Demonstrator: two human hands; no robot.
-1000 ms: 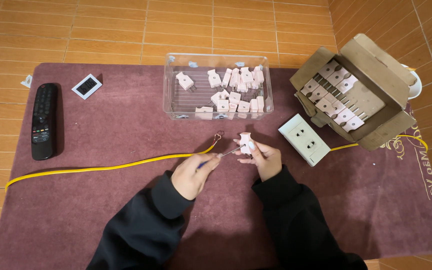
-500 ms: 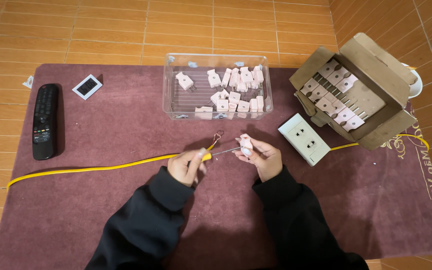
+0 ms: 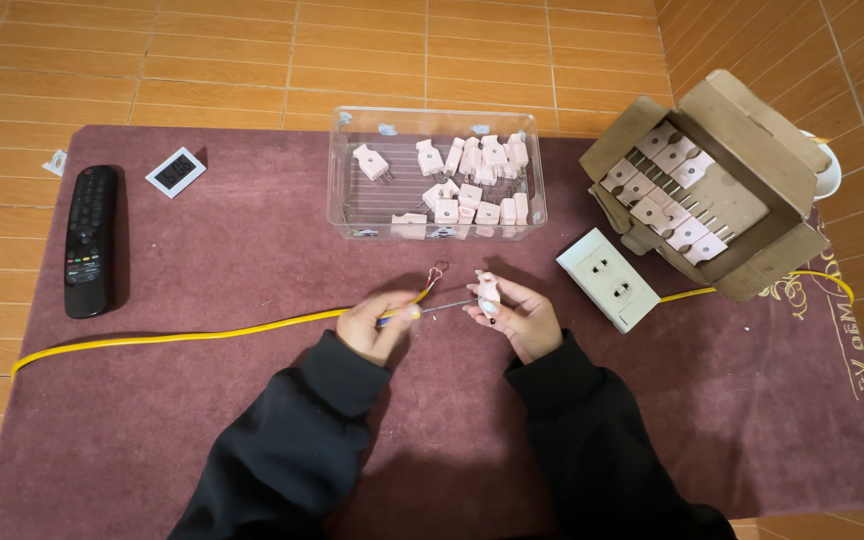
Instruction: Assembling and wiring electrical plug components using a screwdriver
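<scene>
Pinching yellow cable (image 3: 202, 335) and pink plug (image 3: 488, 293), both hands hover mid-mat (image 3: 252, 240).

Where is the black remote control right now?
In the head view, the black remote control lies at the far left of the maroon mat, beside the small square digital clock and above the yellow cable, well away from both hands.

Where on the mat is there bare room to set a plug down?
Free: the mat between the remote and the clear bin, and its right side below the socket. Crowded: around the left hand, right hand, yellow cable, and between bin and cardboard box.
</scene>
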